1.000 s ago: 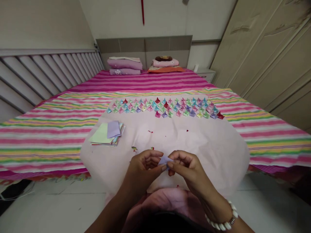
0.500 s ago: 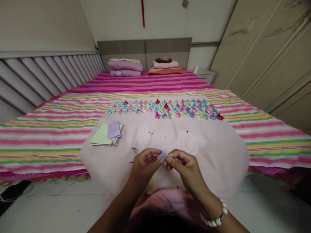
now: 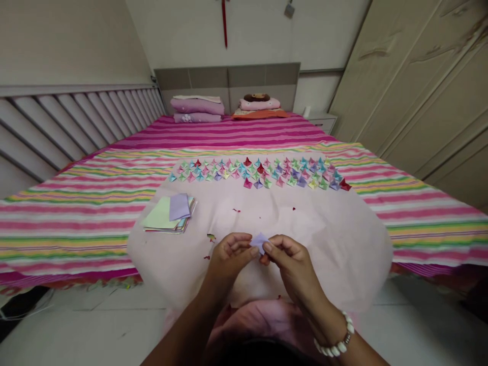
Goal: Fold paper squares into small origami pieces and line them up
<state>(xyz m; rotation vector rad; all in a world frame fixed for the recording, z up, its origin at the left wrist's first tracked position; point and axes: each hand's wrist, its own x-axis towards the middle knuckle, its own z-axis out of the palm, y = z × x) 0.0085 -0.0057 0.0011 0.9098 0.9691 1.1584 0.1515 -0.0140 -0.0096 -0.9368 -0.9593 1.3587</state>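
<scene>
Between my two hands is a small folded piece of lilac origami paper (image 3: 260, 241), its pointed top showing above my fingertips. My left hand (image 3: 232, 254) pinches its left corner with thumb and fingers. From the other side my right hand (image 3: 290, 256), with a white bead bracelet on the wrist, grips the right edge, thumb on top. Beyond my hands, several rows of small folded paper shapes (image 3: 258, 182) in many colours lie on the pale pink cloth (image 3: 331, 229). To the left is a stack of paper squares (image 3: 162, 213) with a lilac piece (image 3: 179, 206) on top.
Small red scraps (image 3: 237, 210) and a dark yellowish scrap (image 3: 211, 237) are scattered on the cloth. Under it spreads a striped bedsheet (image 3: 76, 223). Folded bedding (image 3: 198, 105) lies by the headboard (image 3: 263, 76); a wardrobe (image 3: 427, 91) stands at the right.
The lilac paper has turned in my fingers and shows a broader flat face now. My right thumb has shifted slightly up and over it. Both hands stay in nearly the same place.
</scene>
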